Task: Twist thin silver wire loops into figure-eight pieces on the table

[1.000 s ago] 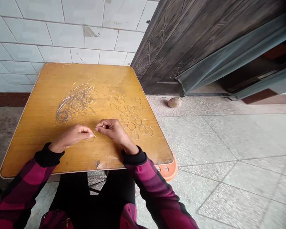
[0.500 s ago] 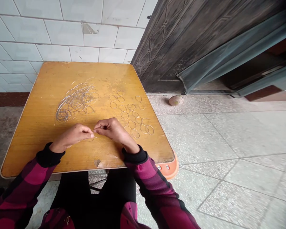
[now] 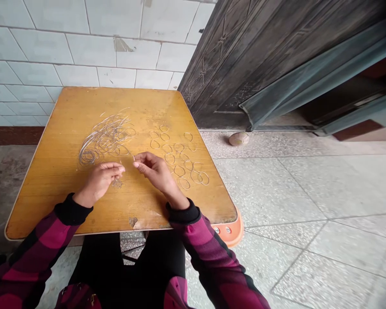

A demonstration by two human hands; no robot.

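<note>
My left hand [image 3: 99,182] is closed in a pinch over the wooden table [image 3: 67,206], with a tiny end of thin wire [image 3: 121,162] showing at its fingertips. A small gap to its right, my right hand [image 3: 157,175] pinches a thin wire [image 3: 134,158] between thumb and forefinger. Whether both hold the same piece I cannot tell. Just beyond my hands lies a loose bundle of curved silvery wires [image 3: 93,143]. Right of my right hand, several small wire rings [image 3: 179,171] are spread over the tabletop, some overlapping.
A white tiled wall [image 3: 73,49] stands behind the table. To the right are a dark carved wooden door [image 3: 218,64] and a grey-green curtain [image 3: 286,94]. A roundish object [image 3: 239,138] lies on the floor by the doorway. An orange plastic edge [image 3: 230,231] juts out under the table's right corner.
My hands have moved apart slightly and a little farther from me; the left has also shifted left. The wire between them, low over the table before, now shows only at the fingertips.
</note>
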